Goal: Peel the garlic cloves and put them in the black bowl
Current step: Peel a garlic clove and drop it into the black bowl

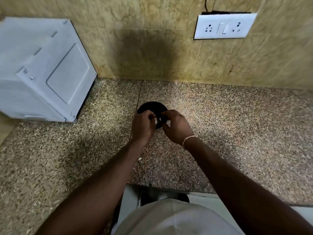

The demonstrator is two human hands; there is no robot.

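Both hands work directly above the bowl (149, 106), which stands mid-worktop near the back wall. The left hand (143, 125) and right hand (177, 127) are close together, fingers curled, each pinching a small white piece; the clove (156, 121) shows at the left fingertips, and whether the right holds skin or clove cannot be told. A clove is judged light, firm and small, with dry papery skin that tears easily; once bared it turns slick. Hold it at the blunt root end and strip the skin from the tip. A white scrap (139, 159) lies on the worktop (237, 124) toward the front edge
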